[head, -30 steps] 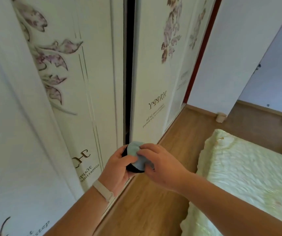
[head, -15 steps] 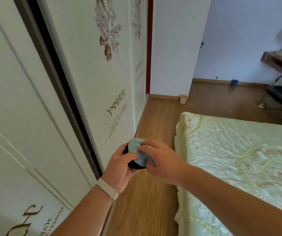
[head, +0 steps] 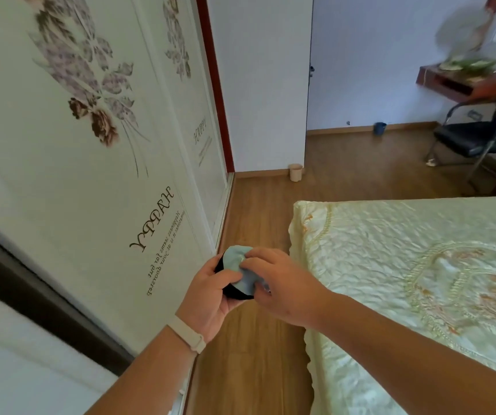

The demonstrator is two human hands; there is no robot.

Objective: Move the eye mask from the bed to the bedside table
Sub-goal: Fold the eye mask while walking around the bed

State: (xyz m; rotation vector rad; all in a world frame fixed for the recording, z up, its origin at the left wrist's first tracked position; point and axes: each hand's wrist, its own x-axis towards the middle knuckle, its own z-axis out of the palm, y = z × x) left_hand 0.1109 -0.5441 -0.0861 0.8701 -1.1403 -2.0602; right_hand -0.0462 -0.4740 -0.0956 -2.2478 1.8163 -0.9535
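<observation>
Eye mask (head: 238, 272) was bunched, pale blue over black, above the floor (head: 258, 211) | left hand (head: 211, 298) cupped it from below | right hand (head: 279, 283) pinched its top | bed (head: 414, 265) lay right | wardrobe door (head: 91, 163) stood left

Eye mask (head: 238, 272): lower centre of frame, bunched into a small wad. Pale blue fabric on the upper, right-facing side; black fabric showing beneath and at the left edge. Off the bed (head: 405, 265), which fills the right and lower right of frame under a pale green quilted cover; mask sits left of its near corner. Bedside table not identifiable.
</observation>
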